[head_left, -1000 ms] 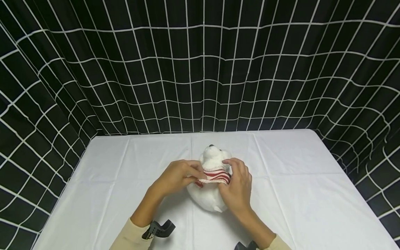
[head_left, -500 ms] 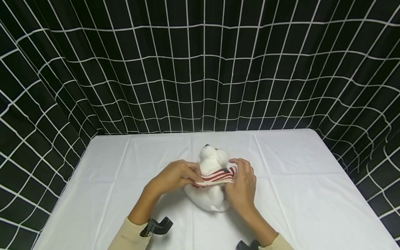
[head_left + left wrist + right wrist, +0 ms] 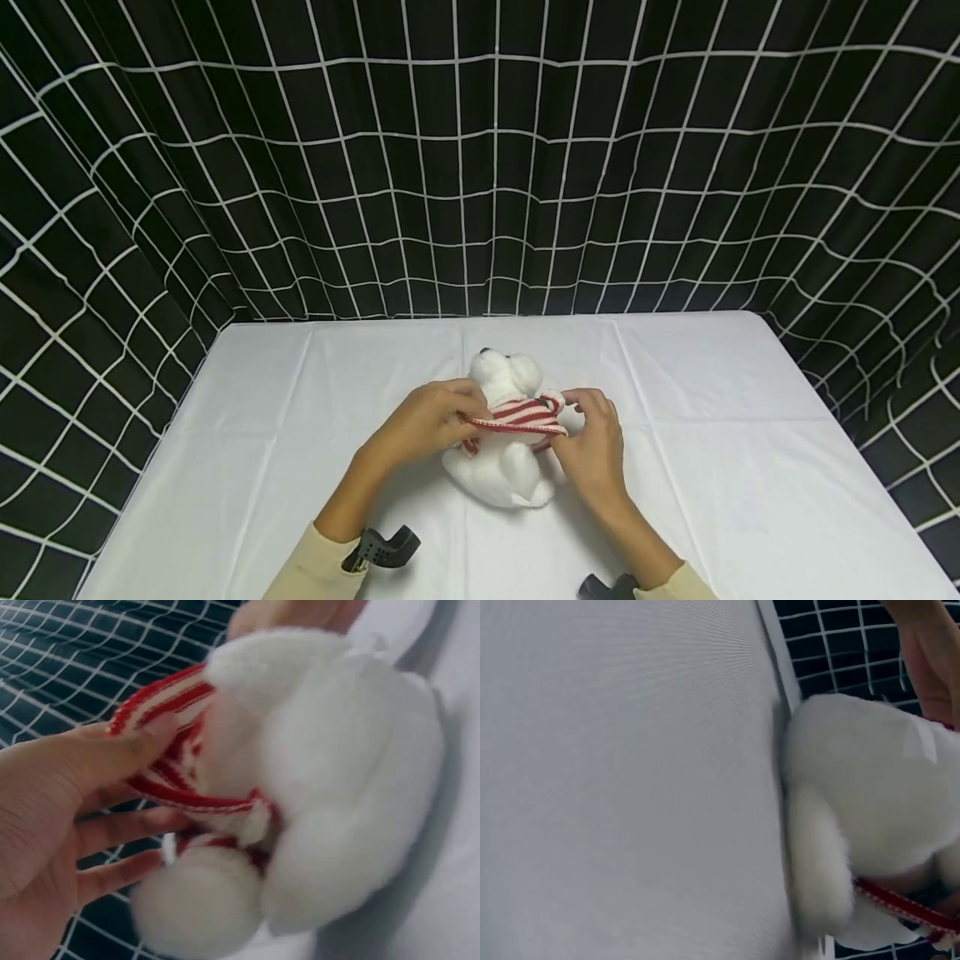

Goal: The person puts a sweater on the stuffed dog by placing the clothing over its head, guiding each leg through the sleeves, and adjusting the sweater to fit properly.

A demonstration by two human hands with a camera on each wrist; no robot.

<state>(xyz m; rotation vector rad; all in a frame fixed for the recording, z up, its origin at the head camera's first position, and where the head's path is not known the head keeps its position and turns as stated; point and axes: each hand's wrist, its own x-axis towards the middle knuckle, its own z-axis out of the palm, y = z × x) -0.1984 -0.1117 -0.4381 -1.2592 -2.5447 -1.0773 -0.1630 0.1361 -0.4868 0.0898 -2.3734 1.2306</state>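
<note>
Lifted since before, sweater (image 3: 522,414) stretched between both hands' fingers (image 3: 154,727) (thumb visible wrist-view only).

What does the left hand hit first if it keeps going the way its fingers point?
Probably the right hand. The left hand points across the white plush bear, pinching its red-striped sweater; past the bear's body, the other hand pinches the sweater's far side. Depth is unclear.

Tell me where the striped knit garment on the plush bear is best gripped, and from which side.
Grip the striped knit garment at its hem, one pinch on each side. The white plush bear lies on the white tablecloth with the garment stretched across its body, so the edges stand free at left and right. The left hand and right hand already pinch there.
</note>
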